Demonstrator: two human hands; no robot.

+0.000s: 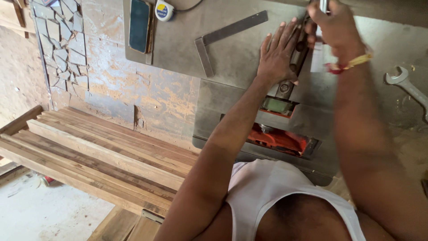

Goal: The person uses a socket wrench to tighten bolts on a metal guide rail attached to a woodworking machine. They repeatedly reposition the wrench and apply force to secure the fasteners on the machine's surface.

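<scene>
Left hand [277, 53], upper centre of frame: laid flat, fingers spread, palm down on the grey steel machine table [187, 49] and against the dark metal fence bar [298, 53] that runs down the table; its grip is apart and clamped on nothing, seemingly bracing the bar in place. Right hand [335, 27], upper right: grip together around a small bright metal piece [323, 5] at the bar's far end, partly cut off by the frame edge, so its kind cannot be told; a yellow and red thread band [352, 64] sits at the wrist. Try square [223, 38], upper centre: flat on the table, just left of the left hand, within reach. Tape measure [164, 10] and dark phone [139, 24], top of frame: parked at the far edge, away from the hands. Open-ended spanner [406, 85], right edge. Orange machine parts [278, 139], centre, seen through an opening. Stacked timber planks [89, 156], lower left, beside the machine.
</scene>
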